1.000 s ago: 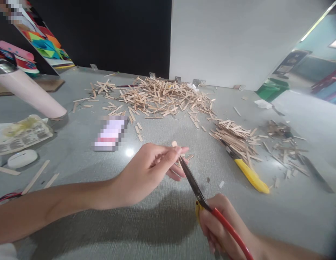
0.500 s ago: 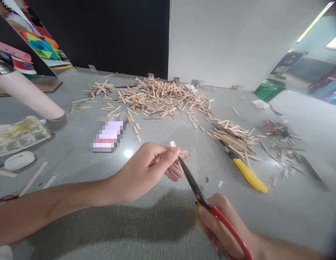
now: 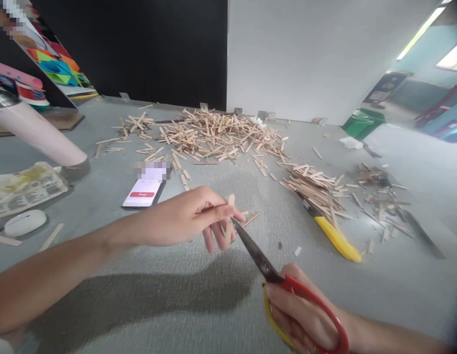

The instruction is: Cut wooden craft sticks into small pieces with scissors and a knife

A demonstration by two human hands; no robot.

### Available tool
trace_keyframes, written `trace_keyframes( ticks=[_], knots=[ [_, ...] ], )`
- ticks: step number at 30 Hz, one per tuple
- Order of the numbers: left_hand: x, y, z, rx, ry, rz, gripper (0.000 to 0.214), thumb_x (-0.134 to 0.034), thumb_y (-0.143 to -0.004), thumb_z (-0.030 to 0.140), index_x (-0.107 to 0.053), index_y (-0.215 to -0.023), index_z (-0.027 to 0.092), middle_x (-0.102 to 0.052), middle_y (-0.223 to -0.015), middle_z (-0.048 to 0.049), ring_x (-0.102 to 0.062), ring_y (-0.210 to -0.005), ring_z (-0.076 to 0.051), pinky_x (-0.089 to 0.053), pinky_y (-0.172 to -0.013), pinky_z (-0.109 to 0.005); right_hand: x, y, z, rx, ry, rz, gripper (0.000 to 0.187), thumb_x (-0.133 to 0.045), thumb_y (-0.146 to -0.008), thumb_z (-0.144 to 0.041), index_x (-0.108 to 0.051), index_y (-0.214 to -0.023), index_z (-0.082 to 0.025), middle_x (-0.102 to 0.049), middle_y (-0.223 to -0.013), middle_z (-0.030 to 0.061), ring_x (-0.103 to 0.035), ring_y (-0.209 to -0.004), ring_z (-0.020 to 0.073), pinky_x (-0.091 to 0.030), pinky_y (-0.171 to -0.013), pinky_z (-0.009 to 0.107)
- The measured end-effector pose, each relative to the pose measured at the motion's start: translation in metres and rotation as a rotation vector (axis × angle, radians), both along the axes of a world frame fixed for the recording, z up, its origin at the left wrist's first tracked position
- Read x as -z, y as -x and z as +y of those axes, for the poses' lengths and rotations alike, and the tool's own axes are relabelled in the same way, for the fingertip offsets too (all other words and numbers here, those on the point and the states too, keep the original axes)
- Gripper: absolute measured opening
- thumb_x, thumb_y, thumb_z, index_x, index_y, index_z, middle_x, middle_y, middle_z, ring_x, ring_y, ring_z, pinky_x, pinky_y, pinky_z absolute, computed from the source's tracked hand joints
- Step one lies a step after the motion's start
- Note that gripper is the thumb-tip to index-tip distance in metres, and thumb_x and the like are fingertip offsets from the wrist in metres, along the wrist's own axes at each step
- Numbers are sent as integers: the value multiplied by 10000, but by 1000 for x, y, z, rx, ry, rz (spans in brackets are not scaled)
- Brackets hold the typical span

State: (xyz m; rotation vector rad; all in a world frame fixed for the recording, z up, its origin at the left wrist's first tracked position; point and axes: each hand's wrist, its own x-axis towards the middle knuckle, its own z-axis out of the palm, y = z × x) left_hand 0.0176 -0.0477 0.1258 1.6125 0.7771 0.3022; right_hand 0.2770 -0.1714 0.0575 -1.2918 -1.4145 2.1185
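Note:
Between thumb and fingers, my left hand [image 3: 202,216] pinches a short flat wooden stick [image 3: 228,233] near the middle of the view, above the table. My right hand [image 3: 298,309] grips a pair of scissors [image 3: 255,251] with dark blades and red and yellow handles. The blades look closed or nearly so, their tips right beside the stick and my left fingertips. Whether the tips touch the stick I cannot tell. A few cut stick pieces [image 3: 251,219] lie on the table just behind my left fingers.
A large heap of wooden sticks [image 3: 214,132] covers the back middle. A smaller pile [image 3: 313,184] lies right, beside a yellow utility knife [image 3: 337,238] and a loose blade [image 3: 423,233]. Leftward are a phone [image 3: 142,191], a white mouse [image 3: 25,222], and a pink bottle [image 3: 40,130].
My left hand has shifted slightly left and turned, and the stick now stands more upright with more of it showing. The scissors have turned a little, their tips lower and further left.

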Motion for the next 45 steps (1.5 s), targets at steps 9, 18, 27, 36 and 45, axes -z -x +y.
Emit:
trace_keyframes(
  ticks=[9,18,27,36,45],
  knots=[
    [2,1,1,-42,11,61,492,-490,-1140,511,-795,-1190,128,-836,-915,-119,-812,-779,-215,-669,-649,-271,33,0,-5,123,-53,256,767,-500,-946,-875,-566,-620,-184,-430,-402,-50,-424,-314,78,-385,-346,174],
    [6,-2,1,-79,-13,30,505,-495,-1137,529,-748,-1321,133,-839,-913,-112,-811,-770,-214,-664,-614,-264,23,-2,-1,51,-144,182,783,-477,-959,-866,-499,-542,-204,-427,-386,-31,-389,-301,69,-300,-322,172],
    [5,-4,-3,-78,-10,8,474,-483,-1151,481,-749,-1301,117,-841,-943,-120,-814,-769,-210,-677,-628,-267,24,0,0,74,-104,129,808,-484,-914,-913,-471,-510,-213,-424,-373,-27,-398,-288,70,-293,-312,178],
    [6,-5,-3,-85,-11,-15,442,-515,-1136,474,-762,-1132,108,-808,-961,-126,-834,-838,-247,-690,-614,-280,26,-1,-1,73,-65,56,783,-507,-937,-885,-459,-545,-209,-429,-414,-45,-447,-316,66,-316,-320,152],
    [2,-1,-2,75,4,-18,474,-474,-1156,473,-786,-1134,117,-844,-944,-120,-814,-771,-199,-673,-734,-291,2,0,-1,-3,-79,-49,844,-468,-876,-972,-426,-518,-210,-424,-423,-42,-375,-334,32,-300,-341,143]
  ],
)
